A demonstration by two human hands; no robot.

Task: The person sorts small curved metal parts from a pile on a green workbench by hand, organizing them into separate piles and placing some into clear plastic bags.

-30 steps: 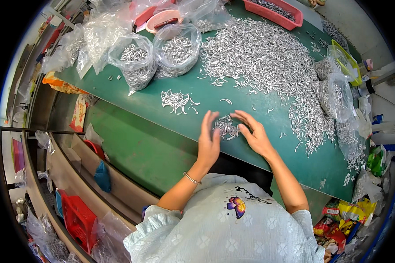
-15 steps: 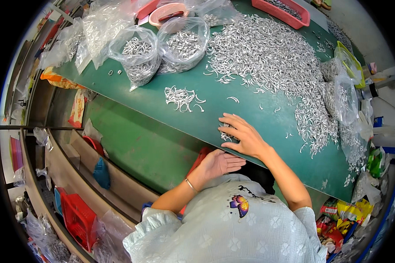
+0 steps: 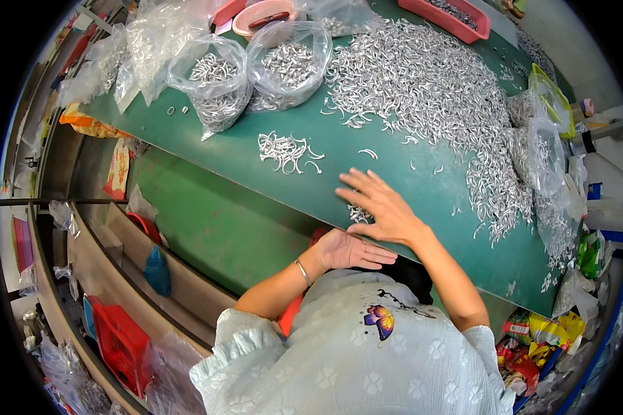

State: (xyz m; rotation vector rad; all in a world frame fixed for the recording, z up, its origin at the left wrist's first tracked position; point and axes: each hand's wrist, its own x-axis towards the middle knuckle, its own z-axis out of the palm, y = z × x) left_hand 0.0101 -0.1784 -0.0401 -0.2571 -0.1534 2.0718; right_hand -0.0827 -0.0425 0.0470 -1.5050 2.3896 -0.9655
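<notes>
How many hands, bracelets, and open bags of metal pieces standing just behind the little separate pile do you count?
Hands: 2, left hand and right hand
Bracelets: 1
Open bags of metal pieces: 2
Total: 5

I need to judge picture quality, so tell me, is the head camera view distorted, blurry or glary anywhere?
Head view: strong fisheye, the green table edge bends and corners are black; even daylight, soft shadows; mild shine on the metal hooks pile and plastic bags; right hand and left hand look sharp.
</notes>
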